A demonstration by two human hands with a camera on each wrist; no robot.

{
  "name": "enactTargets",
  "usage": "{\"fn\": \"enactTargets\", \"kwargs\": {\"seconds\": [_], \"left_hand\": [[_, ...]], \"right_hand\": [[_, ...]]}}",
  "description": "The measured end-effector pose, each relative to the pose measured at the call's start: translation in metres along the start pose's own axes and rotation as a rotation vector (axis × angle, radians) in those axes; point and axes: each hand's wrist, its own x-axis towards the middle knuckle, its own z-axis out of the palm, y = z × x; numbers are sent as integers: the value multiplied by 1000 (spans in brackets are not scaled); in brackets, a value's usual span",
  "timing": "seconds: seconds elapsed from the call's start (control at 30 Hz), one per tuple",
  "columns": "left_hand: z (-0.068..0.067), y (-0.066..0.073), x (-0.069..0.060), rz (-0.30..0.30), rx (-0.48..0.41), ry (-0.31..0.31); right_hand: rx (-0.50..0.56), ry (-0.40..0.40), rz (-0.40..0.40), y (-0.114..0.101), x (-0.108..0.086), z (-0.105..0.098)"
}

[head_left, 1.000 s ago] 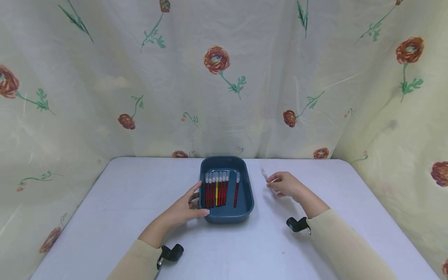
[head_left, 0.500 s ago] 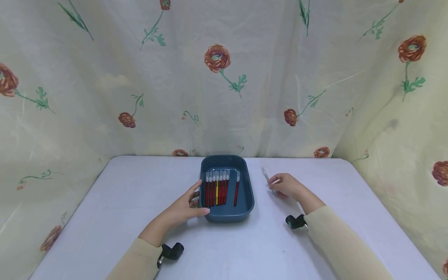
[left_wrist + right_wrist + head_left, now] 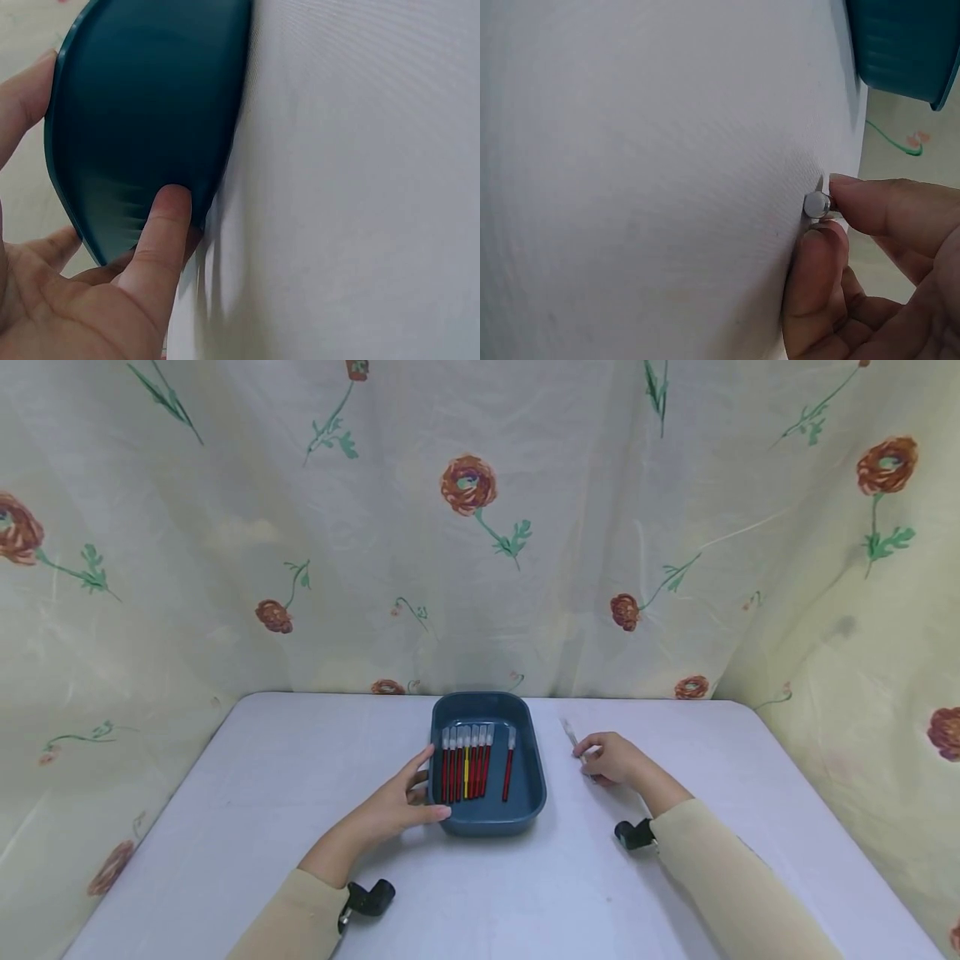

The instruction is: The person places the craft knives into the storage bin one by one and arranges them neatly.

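Observation:
A dark blue-green tray stands at the back middle of the table in the head view. My left hand grips its near left corner, thumb on the front wall and fingers along the left side; the left wrist view shows that thumb on the tray's outer wall. Inside lie several slim red pen-like sticks with clear caps, plus a yellow one. Right of the tray, my right hand pinches a slim, whitish, clear-tipped stick close to the tabletop. Its round silvery end faces the right wrist camera.
A white cloth covers the table. Flower-printed curtain hangs behind and along both sides. In the right wrist view, the tray's corner shows at the upper right.
My right hand has shifted slightly down, nearer the tabletop, with the slim stick between its fingers. My left hand and the tray stay in place.

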Motion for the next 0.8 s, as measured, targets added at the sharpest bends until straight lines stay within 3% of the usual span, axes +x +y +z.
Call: {"fn": "enactTargets", "kwargs": {"seconds": [0.27,0.8], "left_hand": [[0,2,-1,6,-15,4],[1,3,-2,-6,11,22]], "right_hand": [[-80,12,-37,-2,-1,-2],[5,10,-40,4,-1,-3]]}}
